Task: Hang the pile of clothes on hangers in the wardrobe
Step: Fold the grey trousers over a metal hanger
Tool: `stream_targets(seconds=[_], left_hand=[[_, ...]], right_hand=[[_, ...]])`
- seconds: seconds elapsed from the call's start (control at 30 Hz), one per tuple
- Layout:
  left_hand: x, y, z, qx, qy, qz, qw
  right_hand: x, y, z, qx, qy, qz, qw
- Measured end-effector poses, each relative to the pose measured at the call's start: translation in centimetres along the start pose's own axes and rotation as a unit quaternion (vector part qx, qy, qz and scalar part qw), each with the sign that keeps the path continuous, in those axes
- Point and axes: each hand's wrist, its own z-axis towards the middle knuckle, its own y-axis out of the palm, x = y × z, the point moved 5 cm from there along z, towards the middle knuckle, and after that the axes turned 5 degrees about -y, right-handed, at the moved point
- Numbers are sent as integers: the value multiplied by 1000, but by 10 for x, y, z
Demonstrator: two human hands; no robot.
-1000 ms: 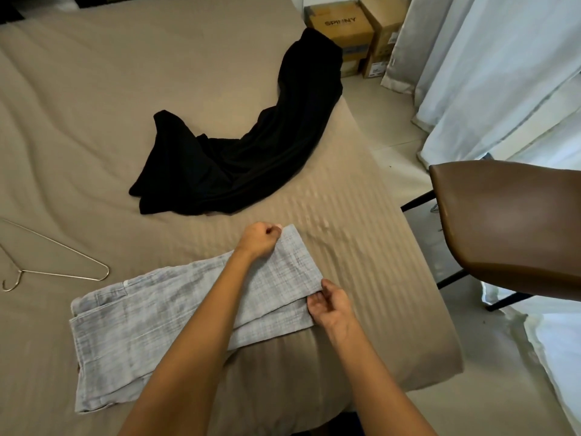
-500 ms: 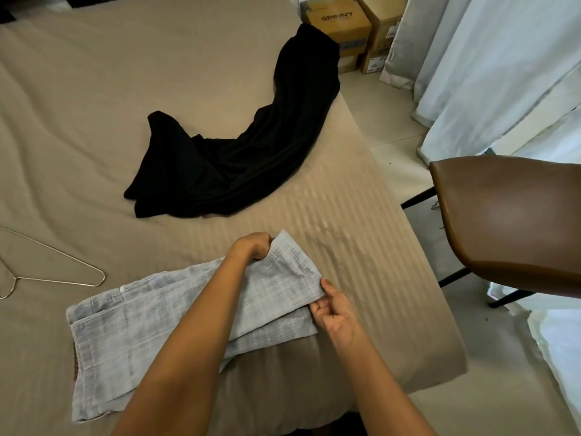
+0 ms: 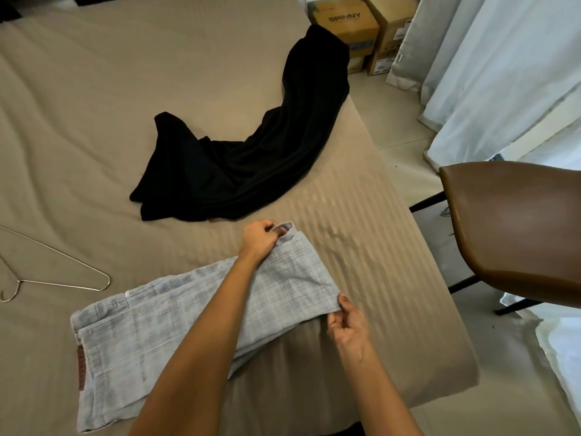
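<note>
Light grey checked trousers (image 3: 163, 322) lie folded lengthwise on the beige bed (image 3: 94, 121), waistband to the left. My left hand (image 3: 259, 240) pinches the far corner of the leg ends and lifts it off the bed. My right hand (image 3: 347, 324) grips the near corner of the same leg ends. A black garment (image 3: 251, 158) lies crumpled farther up the bed, one end hanging over the right edge. A thin metal wire hanger (image 3: 53, 272) lies flat on the bed at the left.
A brown chair (image 3: 515, 228) with black legs stands close to the bed's right edge. Cardboard boxes (image 3: 355, 23) sit on the tiled floor beyond the bed's corner. Pale curtains (image 3: 503, 73) hang along the right side.
Both hands have raised the trouser leg ends a little; the far corner now curls up in my left hand. The view has shifted slightly.
</note>
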Motion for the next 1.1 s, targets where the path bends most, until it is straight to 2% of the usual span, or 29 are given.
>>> stream_targets(seconds=[0.07, 0.17, 0.27, 0.33, 0.4, 0.47, 0.53, 0.6, 0.67, 0.73, 0.83, 1.0, 1.1], left_hand=[[4, 8, 2, -45, 11, -4, 999], [13, 8, -5, -117, 17, -25, 993], [23, 10, -10, -170, 59, 28, 983], [27, 18, -10, -201, 88, 148, 964], [33, 21, -6, -216, 91, 210, 949], [44, 20, -3, -212, 103, 159, 959], [56, 19, -5, -172, 128, 118, 970], [62, 26, -7, -116, 148, 172, 967], [62, 38, -10, -102, 153, 193, 964], [58, 44, -10, -112, 148, 195, 963], [57, 46, -4, -167, 141, 215, 952], [64, 48, 5, -185, 139, 181, 956], [58, 39, -1, -224, 104, 129, 961]], right_hand=[[0, -5, 1, 12, -4, -41, 999], [-2, -15, -5, 50, -2, -194, 980], [4, -13, -21, 55, 65, -267, 960], [17, -3, -35, 9, 123, -248, 961], [24, 6, -41, -22, 120, -238, 963], [23, 11, -40, -46, 79, -222, 971], [17, 14, -39, -70, 51, -194, 977], [12, 16, -38, -87, 45, -175, 980], [8, 19, -35, -109, 47, -132, 984], [8, 22, -31, -143, 44, -79, 986], [13, 22, -23, -185, 30, -36, 982], [16, 27, -18, -252, 45, -49, 965], [9, 32, -4, -248, 18, -27, 968]])
